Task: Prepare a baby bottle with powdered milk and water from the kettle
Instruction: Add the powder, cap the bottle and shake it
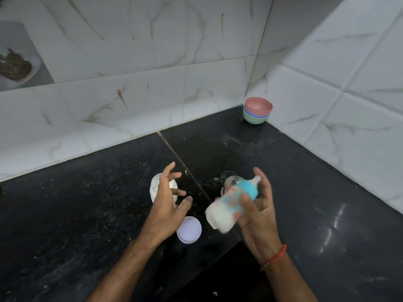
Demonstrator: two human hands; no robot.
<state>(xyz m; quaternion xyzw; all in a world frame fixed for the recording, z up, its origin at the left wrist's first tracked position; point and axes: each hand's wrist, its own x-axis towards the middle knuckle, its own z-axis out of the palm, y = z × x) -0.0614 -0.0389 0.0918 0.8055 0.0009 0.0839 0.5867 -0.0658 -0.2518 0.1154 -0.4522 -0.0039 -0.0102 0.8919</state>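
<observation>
My right hand (257,212) grips a baby bottle (226,205) full of white milk. The bottle has a blue collar and teat, lies tilted with the teat up and to the right, and looks blurred by motion. My left hand (168,201) hovers open with fingers spread, holding nothing. Behind it stands an open white container of powder (156,188). Its pale round lid (189,230) lies flat on the black counter (98,214) just below my left hand. No kettle shows in the head view.
A clear glass item (231,180) stands behind the bottle, partly hidden. A stack of coloured bowls (257,110) sits in the far corner against the marble tiled walls. Spilled powder specks dot the counter. A plate with dark contents (15,66) rests in a wall niche at left.
</observation>
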